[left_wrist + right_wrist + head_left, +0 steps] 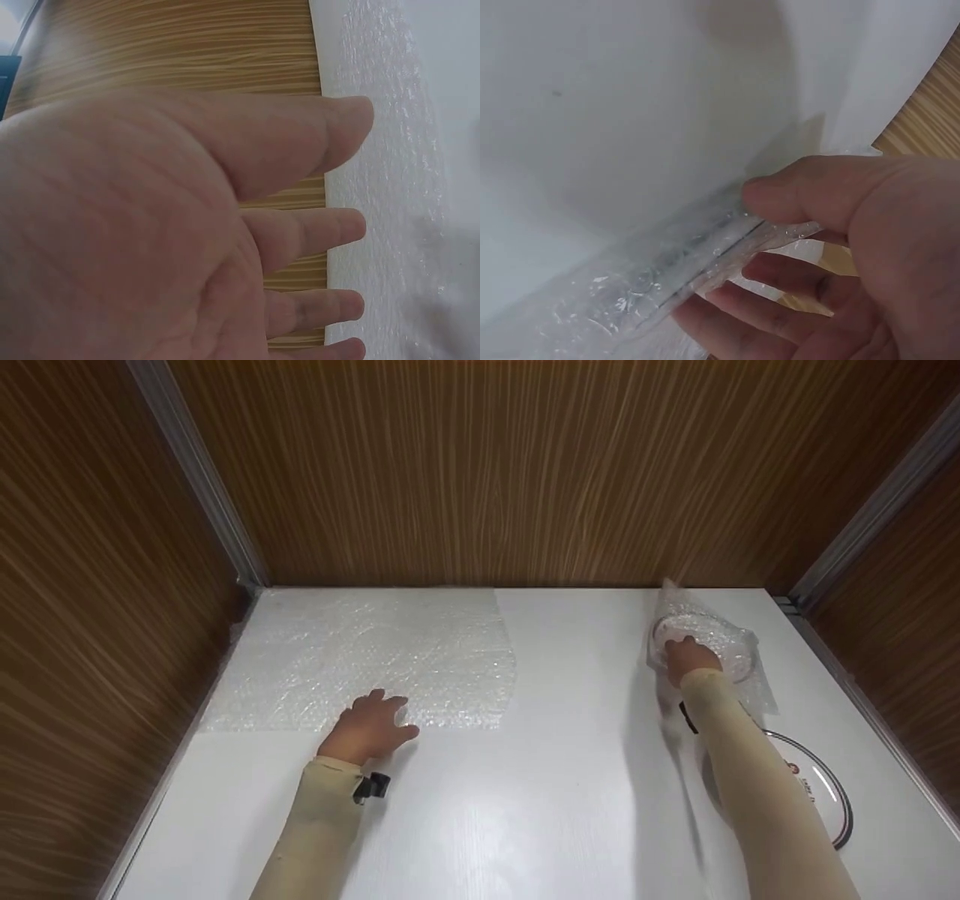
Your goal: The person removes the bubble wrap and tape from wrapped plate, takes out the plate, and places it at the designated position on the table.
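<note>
At left, bubble wrap is overhung by the left hand, its fingers spread and empty. At right rear, the wrapped plate is pinched by the fingers of the right hand; should loose film slip, it might be dropped. Open table is left between; beyond the plate, room is limited by the back panel.

Bubble-wrap sheet on tbl, far L; wrapped plate far R; 2nd plate nearer, also R.
</note>
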Demonstrator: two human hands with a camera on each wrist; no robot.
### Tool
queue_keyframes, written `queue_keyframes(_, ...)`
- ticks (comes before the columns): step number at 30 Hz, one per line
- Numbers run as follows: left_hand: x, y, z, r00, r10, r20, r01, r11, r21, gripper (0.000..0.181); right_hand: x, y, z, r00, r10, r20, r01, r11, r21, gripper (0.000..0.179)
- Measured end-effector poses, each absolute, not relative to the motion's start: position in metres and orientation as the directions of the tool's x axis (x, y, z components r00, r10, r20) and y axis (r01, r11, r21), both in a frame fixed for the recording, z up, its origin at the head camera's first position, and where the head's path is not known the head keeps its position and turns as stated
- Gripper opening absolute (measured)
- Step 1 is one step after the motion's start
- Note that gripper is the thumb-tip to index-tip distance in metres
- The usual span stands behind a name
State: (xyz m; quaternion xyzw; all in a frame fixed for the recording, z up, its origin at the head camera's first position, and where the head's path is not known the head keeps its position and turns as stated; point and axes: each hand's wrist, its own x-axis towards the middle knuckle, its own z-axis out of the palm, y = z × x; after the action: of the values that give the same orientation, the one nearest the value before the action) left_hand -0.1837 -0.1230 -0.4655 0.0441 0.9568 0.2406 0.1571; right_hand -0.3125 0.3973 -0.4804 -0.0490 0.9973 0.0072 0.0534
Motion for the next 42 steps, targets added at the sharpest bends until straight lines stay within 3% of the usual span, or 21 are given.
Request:
queue_keyframes(22,-0.184,-0.114,-0.474,-0.934,0.170,-0.314,0.018,0.900,0.436,0.063,-0.308,0.319,-0.482,-0.926,-0.377,-0.032,-0.378,0.925,0.044,0.022)
queue_keyframes(42,-0.185,-0.111,-0.475,-0.930,0.192,-0.314,0.043,0.904,0.425,0.063,-0.276,0.253,-0.488,-0.880,-0.469,0.079,-0.457,0.880,0.132,0.022)
